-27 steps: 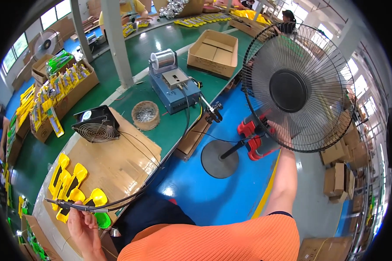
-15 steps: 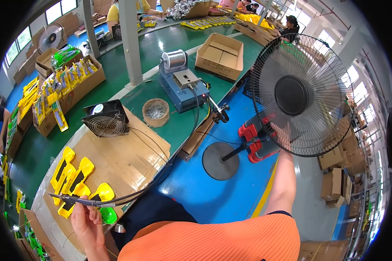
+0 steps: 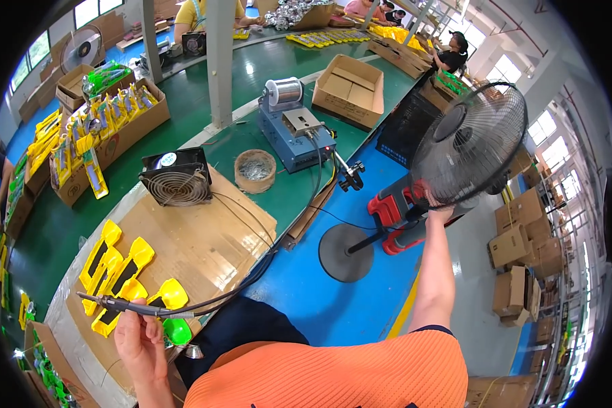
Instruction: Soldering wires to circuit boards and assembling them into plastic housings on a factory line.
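Pinched in my left hand point(image 3: 141, 343) is a soldering iron point(image 3: 119, 304) with a dark handle, its tip pointing left above several yellow plastic parts point(image 3: 130, 262) with black strips. A cable runs from its handle along the table edge. Beside that hand lie a green plastic cup-shaped piece point(image 3: 177, 331) and a small silvery reflector point(image 3: 193, 351). My right arm stretches out to a black pedestal fan point(image 3: 468, 139). At the lower rim of its wire cage, my right hand point(image 3: 439, 209) grips the cage, with the fingers partly hidden by the wires.
On the table are a blue soldering machine point(image 3: 289, 132) with a solder spool point(image 3: 283, 92), a small box fan point(image 3: 177, 178), a round tub point(image 3: 255, 171) and an open carton point(image 3: 349, 90). A red-black stool point(image 3: 387, 211) stands behind the fan's base point(image 3: 345, 251). Co-workers sit farther back.
The fan's head has turned from facing me to an angle toward the left, with my right hand on its cage. My left hand still holds the soldering iron. The view has shifted slightly.
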Demonstrator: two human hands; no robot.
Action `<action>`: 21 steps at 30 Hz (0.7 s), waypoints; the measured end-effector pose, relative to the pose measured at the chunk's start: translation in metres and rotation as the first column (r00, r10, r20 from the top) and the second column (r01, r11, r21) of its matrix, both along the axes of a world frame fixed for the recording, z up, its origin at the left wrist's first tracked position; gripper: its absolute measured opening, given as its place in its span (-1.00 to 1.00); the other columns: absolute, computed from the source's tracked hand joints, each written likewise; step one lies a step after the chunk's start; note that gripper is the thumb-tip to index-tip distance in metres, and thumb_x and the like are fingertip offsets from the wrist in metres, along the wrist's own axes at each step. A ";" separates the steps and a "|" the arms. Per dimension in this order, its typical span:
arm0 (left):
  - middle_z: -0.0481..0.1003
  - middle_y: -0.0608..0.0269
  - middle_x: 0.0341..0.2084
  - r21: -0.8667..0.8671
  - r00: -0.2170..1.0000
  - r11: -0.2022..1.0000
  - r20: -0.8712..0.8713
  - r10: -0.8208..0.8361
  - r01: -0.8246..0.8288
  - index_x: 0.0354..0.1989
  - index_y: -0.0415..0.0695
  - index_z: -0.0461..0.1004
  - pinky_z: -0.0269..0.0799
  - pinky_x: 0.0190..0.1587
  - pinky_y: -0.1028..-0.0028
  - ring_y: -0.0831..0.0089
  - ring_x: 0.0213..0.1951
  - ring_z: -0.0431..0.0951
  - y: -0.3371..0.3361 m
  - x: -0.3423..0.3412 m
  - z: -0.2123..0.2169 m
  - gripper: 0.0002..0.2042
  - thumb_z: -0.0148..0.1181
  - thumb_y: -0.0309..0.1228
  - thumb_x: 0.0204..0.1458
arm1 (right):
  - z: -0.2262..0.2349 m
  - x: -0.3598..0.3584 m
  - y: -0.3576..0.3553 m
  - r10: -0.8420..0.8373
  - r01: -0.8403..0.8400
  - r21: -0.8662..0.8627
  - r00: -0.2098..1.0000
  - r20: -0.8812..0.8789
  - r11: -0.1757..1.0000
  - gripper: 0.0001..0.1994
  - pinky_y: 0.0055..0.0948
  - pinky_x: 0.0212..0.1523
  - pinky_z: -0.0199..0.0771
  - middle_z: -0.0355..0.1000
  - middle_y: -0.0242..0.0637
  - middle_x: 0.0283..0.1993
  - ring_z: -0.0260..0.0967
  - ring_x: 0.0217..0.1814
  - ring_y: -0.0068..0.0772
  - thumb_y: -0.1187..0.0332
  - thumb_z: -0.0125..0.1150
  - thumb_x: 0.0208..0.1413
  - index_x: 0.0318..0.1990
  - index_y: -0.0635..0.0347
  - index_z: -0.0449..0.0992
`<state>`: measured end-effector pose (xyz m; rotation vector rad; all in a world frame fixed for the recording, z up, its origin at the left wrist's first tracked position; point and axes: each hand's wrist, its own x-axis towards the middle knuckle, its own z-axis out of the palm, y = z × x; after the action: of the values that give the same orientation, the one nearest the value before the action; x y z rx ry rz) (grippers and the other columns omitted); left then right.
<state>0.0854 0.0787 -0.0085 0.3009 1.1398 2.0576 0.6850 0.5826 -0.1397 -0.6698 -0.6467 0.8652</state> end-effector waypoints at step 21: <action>0.37 0.41 -0.48 -0.114 0.955 0.948 0.045 -0.293 0.296 -0.04 -0.34 0.51 0.07 -0.51 0.64 0.70 -0.51 0.20 0.013 -0.005 0.016 -0.72 0.05 -0.37 0.27 | 0.036 -0.075 -0.035 -0.206 0.938 -0.163 0.233 0.950 0.306 0.03 0.03 0.11 0.49 0.39 0.23 0.06 0.39 0.10 0.24 -0.26 0.60 -0.57 -0.02 0.45 0.40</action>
<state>0.0805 0.0919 0.0075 0.3590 1.1228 1.7202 0.6105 0.5474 -0.1041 -2.0969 -0.6602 -0.2207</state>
